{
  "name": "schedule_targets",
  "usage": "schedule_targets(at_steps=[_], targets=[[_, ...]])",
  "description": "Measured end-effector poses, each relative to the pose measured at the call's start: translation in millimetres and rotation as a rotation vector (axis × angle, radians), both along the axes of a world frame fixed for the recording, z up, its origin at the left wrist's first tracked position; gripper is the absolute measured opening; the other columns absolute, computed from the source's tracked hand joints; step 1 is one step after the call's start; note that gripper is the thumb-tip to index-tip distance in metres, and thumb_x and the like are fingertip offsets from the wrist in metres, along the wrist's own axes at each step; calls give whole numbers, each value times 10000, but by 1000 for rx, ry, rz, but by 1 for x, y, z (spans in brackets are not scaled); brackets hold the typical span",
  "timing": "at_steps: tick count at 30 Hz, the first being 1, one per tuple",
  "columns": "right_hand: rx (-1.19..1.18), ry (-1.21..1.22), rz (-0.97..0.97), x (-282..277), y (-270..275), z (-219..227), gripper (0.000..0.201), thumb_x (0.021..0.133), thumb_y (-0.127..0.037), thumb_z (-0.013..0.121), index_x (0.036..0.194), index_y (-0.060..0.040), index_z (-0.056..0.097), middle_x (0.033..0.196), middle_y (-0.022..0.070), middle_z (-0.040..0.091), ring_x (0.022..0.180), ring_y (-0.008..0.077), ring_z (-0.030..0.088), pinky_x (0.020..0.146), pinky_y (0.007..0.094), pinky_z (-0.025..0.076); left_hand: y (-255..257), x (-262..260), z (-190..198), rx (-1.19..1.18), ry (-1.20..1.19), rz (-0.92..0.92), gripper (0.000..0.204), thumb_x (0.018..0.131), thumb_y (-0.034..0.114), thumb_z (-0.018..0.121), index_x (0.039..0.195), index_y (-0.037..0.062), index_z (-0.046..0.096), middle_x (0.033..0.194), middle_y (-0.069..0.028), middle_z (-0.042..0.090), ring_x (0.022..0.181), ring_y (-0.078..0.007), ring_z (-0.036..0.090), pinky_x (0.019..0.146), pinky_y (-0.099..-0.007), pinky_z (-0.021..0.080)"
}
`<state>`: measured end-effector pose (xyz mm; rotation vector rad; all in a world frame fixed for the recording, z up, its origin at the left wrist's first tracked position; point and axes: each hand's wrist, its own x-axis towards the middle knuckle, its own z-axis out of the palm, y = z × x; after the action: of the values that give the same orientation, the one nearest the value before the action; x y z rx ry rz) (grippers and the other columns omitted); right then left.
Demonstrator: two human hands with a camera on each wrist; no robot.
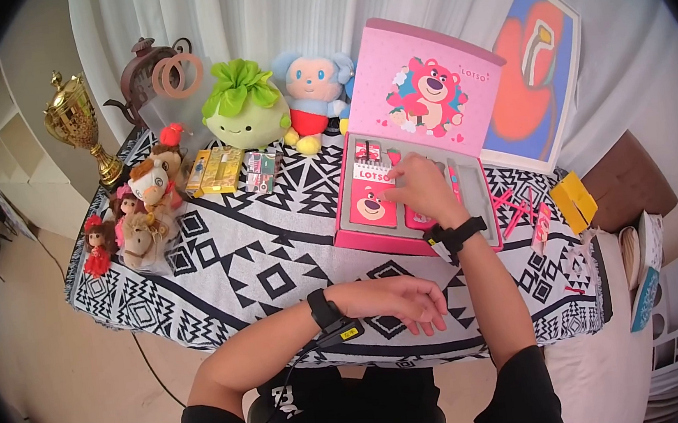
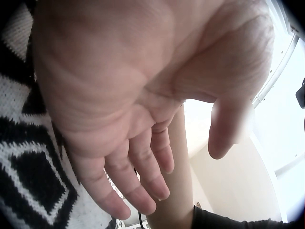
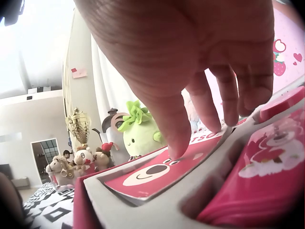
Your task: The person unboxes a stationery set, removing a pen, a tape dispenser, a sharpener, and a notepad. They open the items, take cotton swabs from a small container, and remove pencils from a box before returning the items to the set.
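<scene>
A red spiral notebook (image 1: 373, 204) with a bear's face and "LOTSO" on its cover lies in the left recess of a pink gift box (image 1: 384, 250). My right hand (image 1: 423, 188) holds it near its upper right edge. The right wrist view shows the thumb (image 3: 177, 143) on the cover and the other fingertips by the spiral binding. Beside the notebook, a glossy pink case (image 3: 267, 176) with a bear print sits in its own recess. My left hand (image 1: 389, 299) hovers over the front of the table, palm turned inward, fingers loosely bent, holding nothing.
The box lid (image 1: 425, 87) stands raised behind the tray. Pink pens (image 1: 512, 211) and a yellow card box (image 1: 575, 201) lie to the right. Plush toys (image 1: 246, 114), small dolls (image 1: 128, 209), yellow packs (image 1: 223, 170) and a gold trophy (image 1: 75, 123) stand at left.
</scene>
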<state>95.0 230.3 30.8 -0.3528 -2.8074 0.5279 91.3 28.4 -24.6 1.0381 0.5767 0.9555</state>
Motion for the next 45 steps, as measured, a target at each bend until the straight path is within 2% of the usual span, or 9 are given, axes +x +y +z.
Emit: schedule_targets(at_steps=[4,10,26,32,35,37,40,44,45], targets=[[-6,205,127,-7,2,-11,484,734,-219,896,1128,19,749,1152,191,684,1079,352,663,930,415,522,-1,0,1,5,9,4,371,1009,200,630,1326,30,543,1323,-167,662,1175,-213,652,991,-341,515],[-57,-107,191,-7,-8,4,524,739,-248,895,1163,22,745,1110,183,686,1090,347,652,969,409,513,0,0,0,31,11,-2,379,1008,224,630,1324,31,550,1308,-154,664,1172,-210,652,990,-340,514],[-95,84,269,19,-11,-12,497,710,-292,907,1082,-1,753,1124,150,638,1092,322,619,952,419,509,0,-2,-1,32,11,102,403,998,226,662,1334,30,560,1254,-130,676,1137,-195,662,982,-336,512],[-246,324,92,84,-2,-1,249,807,-171,845,938,-5,713,899,92,656,774,202,638,719,335,518,5,-5,-1,52,19,384,245,1013,132,660,1228,26,608,1180,-86,690,1048,-148,673,912,-289,535],[-275,517,-116,127,15,-9,120,861,-71,777,861,-4,677,720,39,602,636,112,527,580,276,401,9,-6,-4,75,47,568,195,1005,77,651,1192,32,619,1109,-56,678,1004,-130,667,873,-284,544],[-254,542,-211,155,29,-20,110,864,-63,772,863,-5,678,699,26,593,625,99,518,572,274,397,9,-5,-2,69,74,743,221,1008,65,630,1227,43,606,1085,-47,665,995,-122,648,864,-286,538],[-217,608,-314,196,67,-44,74,886,-56,745,872,-8,689,682,2,598,617,66,509,564,255,396,10,-5,-3,60,63,761,266,1011,60,616,1274,48,580,1096,-53,665,1005,-120,638,869,-282,530],[-225,598,-716,260,141,-61,89,900,-83,714,895,5,704,732,28,660,644,66,567,602,241,450,11,-5,-6,93,92,719,292,1012,48,603,1300,43,556,1102,-63,664,992,-119,629,874,-281,523],[-88,600,-772,274,159,-64,175,903,-158,731,899,14,701,724,61,677,645,117,618,611,286,487,10,-4,-2,97,108,722,287,1010,45,602,1293,39,555,1098,-62,662,978,-117,624,874,-278,521]])
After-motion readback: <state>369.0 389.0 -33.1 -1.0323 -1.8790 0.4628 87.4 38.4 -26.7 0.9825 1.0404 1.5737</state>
